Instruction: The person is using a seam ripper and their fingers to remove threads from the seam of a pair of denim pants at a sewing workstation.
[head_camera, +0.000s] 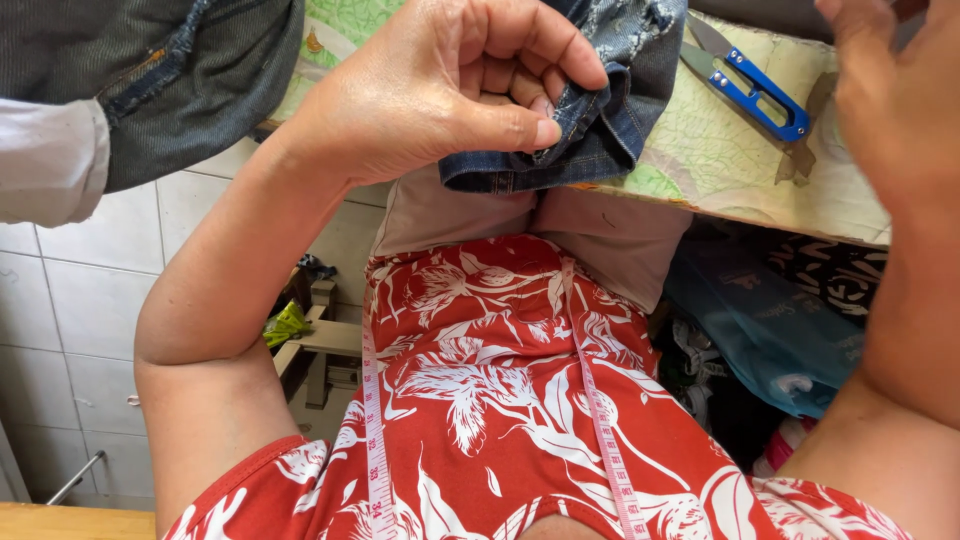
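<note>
Left hand (440, 85) pinches the denim hem (590, 125) between thumb and fingers at the table (720, 160) edge — right hand (895, 100) raised, finger state unclear; blue snips (755, 90) lie untouched.

Left hand (440, 85) pinches the denim hem (590, 120) at the worktop (720, 165) edge; blue thread snips (755, 85) lie just beside the raised right hand (895, 100).

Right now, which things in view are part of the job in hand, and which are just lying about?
In hand:
- left hand, pinching the denim edge
- blue denim piece
- right hand, raised, holding nothing visible

Lying about:
- blue thread snips on the table
- pink measuring tape draped over the red dress
- blue plastic bag
</note>
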